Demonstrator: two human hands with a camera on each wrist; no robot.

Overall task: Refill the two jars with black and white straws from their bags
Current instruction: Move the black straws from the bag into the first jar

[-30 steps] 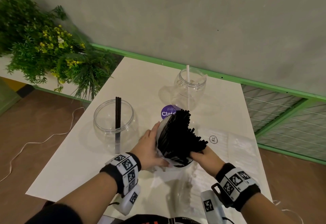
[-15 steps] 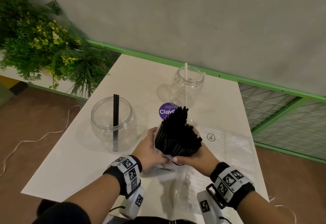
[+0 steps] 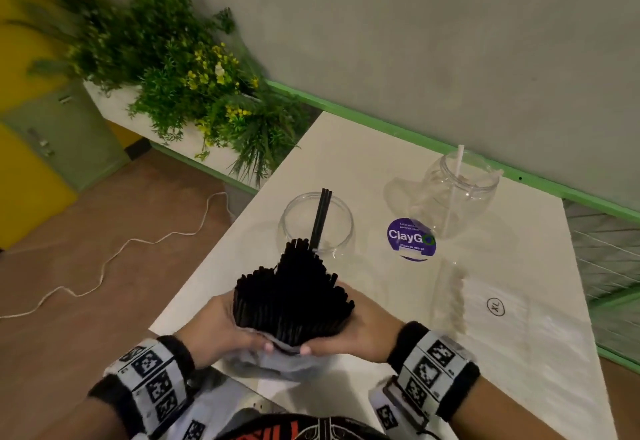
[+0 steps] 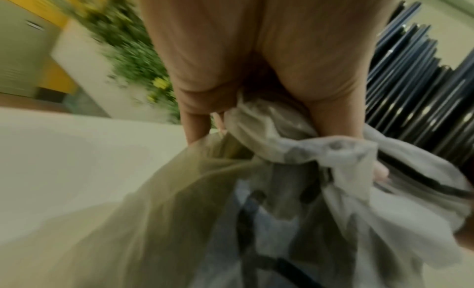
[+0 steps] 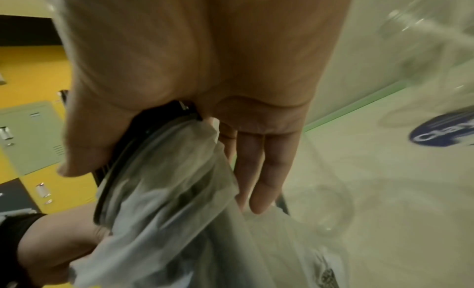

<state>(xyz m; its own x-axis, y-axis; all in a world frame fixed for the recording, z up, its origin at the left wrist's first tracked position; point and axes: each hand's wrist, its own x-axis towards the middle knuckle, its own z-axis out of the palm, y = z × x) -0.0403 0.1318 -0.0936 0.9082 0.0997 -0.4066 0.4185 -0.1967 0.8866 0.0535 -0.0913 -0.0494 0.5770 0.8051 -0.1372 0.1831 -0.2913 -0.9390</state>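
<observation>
Nearest the person, both hands clasp one thick bundle of black straws [image 3: 294, 297] that stands upright over the near edge of the table [image 3: 363, 162]. The left hand [image 3: 214, 328] wraps the bundle's left side, fingers curled round the straws and the crumpled clear bag [image 3: 270, 367] that hangs below them; in the left wrist view the thumb presses the bag's gathered rim against the straws. The right hand [image 3: 356, 332] wraps the right side, thumb in front, its tip close to the left thumb at the bundle's base. In the right wrist view its fingers lie together, fairly straight along the bag, with the thumb clamping the straws from the other side. The straw tops are uneven, higher toward the far side.

Just beyond the bundle stands a round jar [image 3: 317, 228] holding a few black straws that lean on its rim; the bundle's tips overlap its near wall in the head view. Right of the bundle another clear bag [image 3: 512, 322], marked XL, lies flat on the table. Beyond that, right of the round jar, is a purple sticker [image 3: 411, 239]. Farther right and back stands a second jar [image 3: 457, 193] with one white straw [image 3: 453, 190] in it. Past the table's far left corner is a planter of greenery [image 3: 194, 86].
</observation>
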